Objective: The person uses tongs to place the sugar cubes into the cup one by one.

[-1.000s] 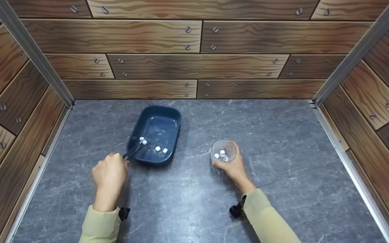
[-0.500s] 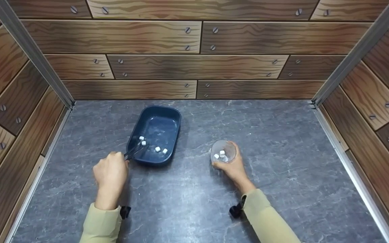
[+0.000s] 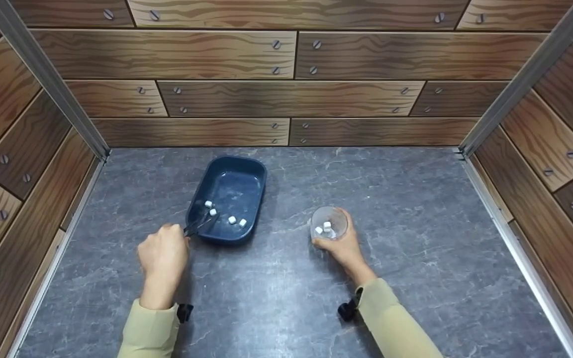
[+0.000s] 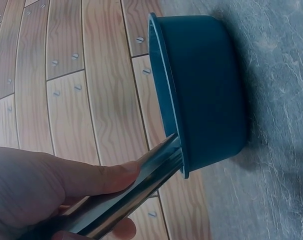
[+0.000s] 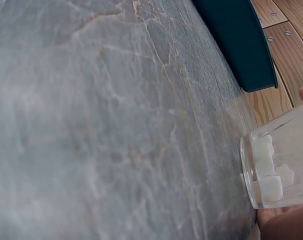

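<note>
My left hand (image 3: 163, 253) grips a pair of metal tongs (image 4: 141, 187), thumb along one arm. Their tips reach over the near left rim of a dark blue rectangular tub (image 3: 232, 238), close to one small white cube (image 3: 212, 212); whether they touch it I cannot tell. Another white cube (image 3: 209, 204) lies just beyond, and two more sit toward the tub's right side. My right hand (image 3: 348, 251) holds a clear glass (image 5: 286, 160) upright on the tabletop, fingers and thumb around it. A few white cubes (image 5: 271, 187) rest on the glass's bottom.
The grey marbled tabletop (image 3: 276, 288) extends around both hands. Wood-patterned panels (image 3: 227, 97) wall it in at the back and both sides, with metal strips (image 3: 510, 223) along the side edges.
The tongs' tips have shifted slightly within the tub, and the cube near them has moved a little. My left hand moved marginally; the right hand and glass stay put.
</note>
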`<state>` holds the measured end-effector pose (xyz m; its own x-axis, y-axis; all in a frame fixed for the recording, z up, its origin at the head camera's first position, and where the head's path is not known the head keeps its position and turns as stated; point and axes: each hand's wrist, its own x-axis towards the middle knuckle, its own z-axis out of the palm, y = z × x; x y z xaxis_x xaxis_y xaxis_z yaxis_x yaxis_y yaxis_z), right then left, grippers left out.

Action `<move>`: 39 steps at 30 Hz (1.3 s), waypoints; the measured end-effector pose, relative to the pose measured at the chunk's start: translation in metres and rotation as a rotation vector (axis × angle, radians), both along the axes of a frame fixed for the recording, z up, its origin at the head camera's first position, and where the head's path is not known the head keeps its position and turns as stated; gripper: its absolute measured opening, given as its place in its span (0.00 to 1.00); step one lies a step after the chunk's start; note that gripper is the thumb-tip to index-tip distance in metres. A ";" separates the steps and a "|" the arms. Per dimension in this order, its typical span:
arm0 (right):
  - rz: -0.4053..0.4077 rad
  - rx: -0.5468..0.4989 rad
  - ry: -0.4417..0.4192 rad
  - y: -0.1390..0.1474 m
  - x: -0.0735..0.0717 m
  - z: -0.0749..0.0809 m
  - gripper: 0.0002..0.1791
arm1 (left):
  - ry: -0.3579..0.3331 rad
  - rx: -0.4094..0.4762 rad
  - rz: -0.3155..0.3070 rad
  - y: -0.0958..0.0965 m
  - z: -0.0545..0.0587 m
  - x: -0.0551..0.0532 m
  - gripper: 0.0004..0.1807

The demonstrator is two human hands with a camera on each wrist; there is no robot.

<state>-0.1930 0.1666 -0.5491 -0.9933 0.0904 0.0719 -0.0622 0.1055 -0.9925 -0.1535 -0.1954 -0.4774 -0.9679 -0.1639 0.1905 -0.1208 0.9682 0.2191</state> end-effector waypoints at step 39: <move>0.022 -0.008 -0.025 0.001 -0.001 0.000 0.53 | 0.343 0.010 -0.190 0.020 0.005 0.019 0.11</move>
<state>-0.1938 0.1679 -0.5493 -0.9965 0.0695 0.0461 -0.0393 0.0961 -0.9946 -0.1349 -0.1757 -0.4721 -0.8614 0.0087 0.5079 0.1422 0.9640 0.2248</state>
